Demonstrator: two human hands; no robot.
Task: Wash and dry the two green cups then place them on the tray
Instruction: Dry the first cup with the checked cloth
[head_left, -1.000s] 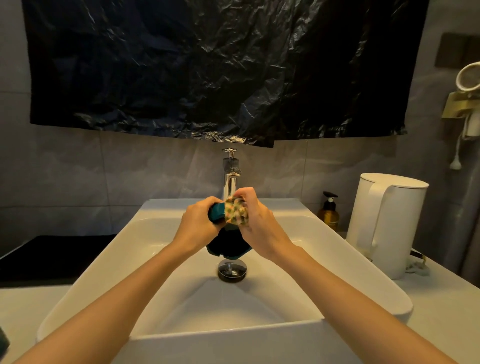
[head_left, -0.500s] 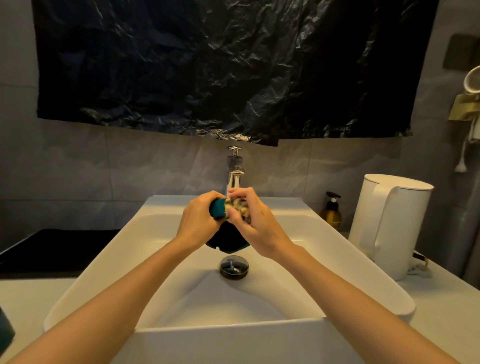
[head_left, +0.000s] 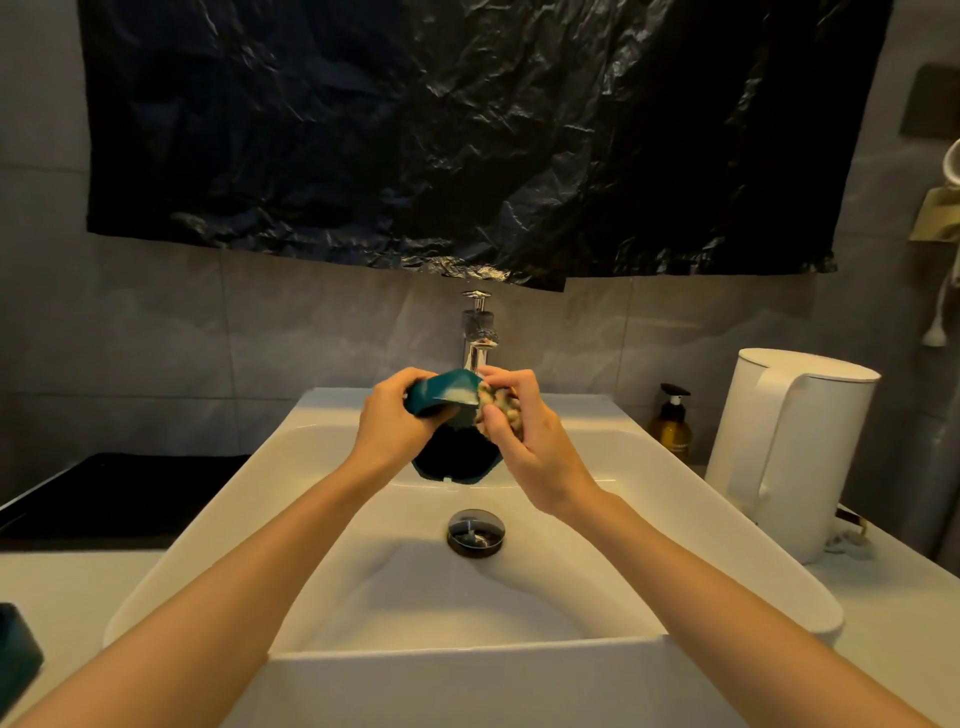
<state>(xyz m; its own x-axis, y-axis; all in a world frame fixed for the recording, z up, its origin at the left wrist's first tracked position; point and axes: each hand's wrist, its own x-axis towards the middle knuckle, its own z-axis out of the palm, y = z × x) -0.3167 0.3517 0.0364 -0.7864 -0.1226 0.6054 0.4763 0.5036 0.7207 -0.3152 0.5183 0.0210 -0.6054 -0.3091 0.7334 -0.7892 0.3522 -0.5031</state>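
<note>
**Cup in a lather over the basin**

Both hands are up by the tap. The left hand (head_left: 392, 421) has its fingers (head_left: 413, 382) curled round the dark green cup (head_left: 441, 397), held in the air over the white ceramic basin (head_left: 675, 525), just in front of the chrome tap (head_left: 477, 340) and above the round dark drain plug (head_left: 475, 535). White foam lies along the cup's upper edge. The right hand (head_left: 535, 447) clutches the yellowish knobbly sponge (head_left: 498, 410) in bent fingers (head_left: 511, 384), pressing it against the cup's right side. The two hands cover the cup's middle, and only the green band on top and a dark hollow below them show.

A second dark green shape (head_left: 15, 660) sits on the pale counter (head_left: 909, 649) at the far left, cut off by the edge, so I can't tell what it is. A flat black surface (head_left: 119, 493) lies left of the basin. To the right stand an amber pump bottle (head_left: 672, 434) and a tall white electric kettle (head_left: 789, 452). A crinkled black plastic sheet (head_left: 467, 130) hangs on the grey tiled wall behind the tap.

Half a second back, the left hand hid nearly all that green. Now the cup has turned and more of its foamy band shows, with the sponge further round to the right. The hands are still over the drain.
</note>
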